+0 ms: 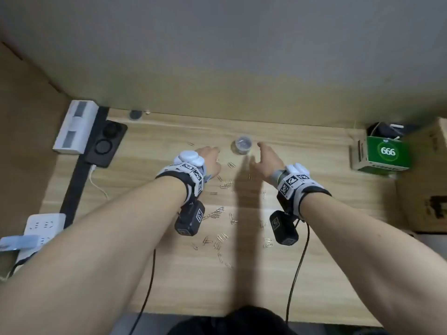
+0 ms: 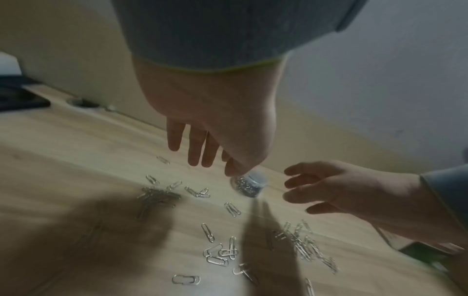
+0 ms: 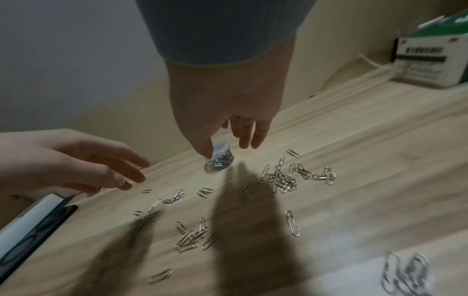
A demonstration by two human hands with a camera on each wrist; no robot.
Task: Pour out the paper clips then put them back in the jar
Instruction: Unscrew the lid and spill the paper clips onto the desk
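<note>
A small clear jar [image 1: 242, 146] stands upright near the back of the wooden desk [image 1: 314, 262], with paper clips inside it. My left hand [image 1: 216, 152] hovers just left of the jar, fingers relaxed, holding nothing that I can see. My right hand [image 1: 256, 153] hovers just right of it, fingers spread, apart from the jar. Several silver paper clips [image 1: 217, 212] lie scattered on the desk in front of the jar. The left wrist view has the left hand [image 2: 205, 158], jar [image 2: 249, 184] and clips [image 2: 217, 254]. The right wrist view has the right hand [image 3: 229, 138], jar [image 3: 221, 160] and clips [image 3: 281, 178].
A white box [image 1: 75, 126] and a black device [image 1: 105, 143] sit at the back left. At the near left is a white power strip [image 1: 43, 228]. A green box [image 1: 387, 151] stands at the back right. Cardboard walls close off both sides.
</note>
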